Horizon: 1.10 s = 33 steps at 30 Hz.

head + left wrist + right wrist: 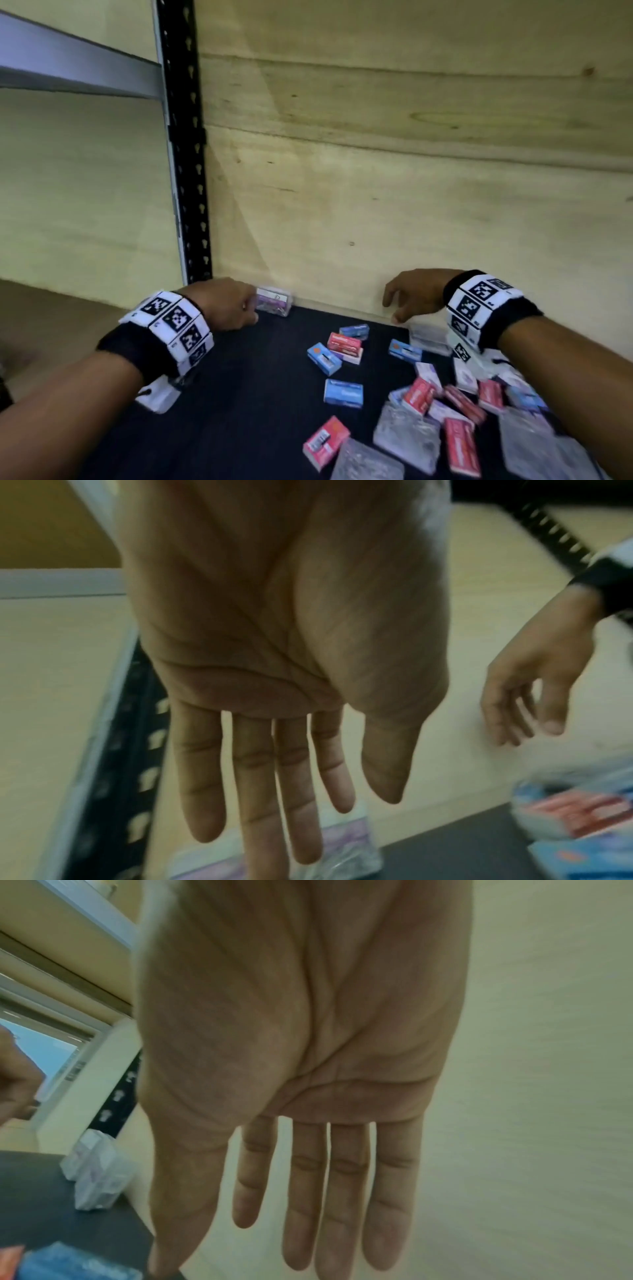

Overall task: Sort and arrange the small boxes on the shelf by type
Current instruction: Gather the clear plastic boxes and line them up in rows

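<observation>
A clear box with a purple label (274, 301) (346, 842) (99, 1175) stands in the back left corner of the dark shelf (239, 394), against the wooden wall. My left hand (248, 308) (329, 791) is right beside it, fingers straight and holding nothing; whether they touch it I cannot tell. My right hand (394, 308) (308, 1231) hovers near the back wall, fingers straight and empty. Scattered on the right lie blue boxes (343, 393), red boxes (325, 442), white-purple boxes (428, 373) and clear packets (406, 437).
A black perforated upright post (188, 154) stands behind my left hand, with a grey shelf beam (75, 65) above to the left. The wooden back wall (411, 171) closes off the shelf. Bare dark shelf lies between the corner box and the pile.
</observation>
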Tool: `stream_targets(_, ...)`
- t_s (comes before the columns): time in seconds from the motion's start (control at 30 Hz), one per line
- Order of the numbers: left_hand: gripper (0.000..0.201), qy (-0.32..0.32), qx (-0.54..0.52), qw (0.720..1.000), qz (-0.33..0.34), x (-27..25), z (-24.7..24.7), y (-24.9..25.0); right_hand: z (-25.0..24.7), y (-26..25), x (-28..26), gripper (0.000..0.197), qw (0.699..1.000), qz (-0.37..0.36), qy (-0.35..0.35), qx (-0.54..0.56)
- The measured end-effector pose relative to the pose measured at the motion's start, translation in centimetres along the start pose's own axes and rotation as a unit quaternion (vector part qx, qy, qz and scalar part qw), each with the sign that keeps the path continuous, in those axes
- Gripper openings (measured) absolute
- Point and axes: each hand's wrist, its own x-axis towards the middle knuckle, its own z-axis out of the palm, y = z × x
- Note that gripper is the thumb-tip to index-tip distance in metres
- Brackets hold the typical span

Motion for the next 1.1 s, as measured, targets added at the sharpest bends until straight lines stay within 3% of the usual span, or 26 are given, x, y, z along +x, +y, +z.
stream_targets(0.2, 0.021, -0.063, -0.065, 0.976, 0.196, -2.8, -1.0, 9.4, 2.8, 3.3, -1.2, 0.049, 0.999, 0.040, -0.021, 0.010)
stream_targets(0.33, 0.032, -0.110, -0.078, 0.954, 0.268, -3.6, -0.4, 13.7, 4.3, 4.2, -1.2, 0.053, 0.998, 0.059, -0.027, 0.019)
stream_targets(0.63, 0.051, -0.172, -0.092, 0.944, 0.266, -3.6, 1.4, 17.9, 6.5, 5.3, -1.3, 0.057, 0.998, 0.055, 0.001, 0.035)
stream_targets(0.87, 0.047, -0.173, -0.116, 0.940, 0.268, -3.5, 1.7, 18.4, 6.3, 5.4, -1.3, 0.060, 0.998, 0.047, -0.006, 0.031)
stream_targets(1.1, 0.045, -0.202, -0.222, 0.918, 0.259, -3.3, 1.4, 17.2, 6.2, 5.8, -1.9, 0.053, 0.997, 0.049, 0.011, 0.066)
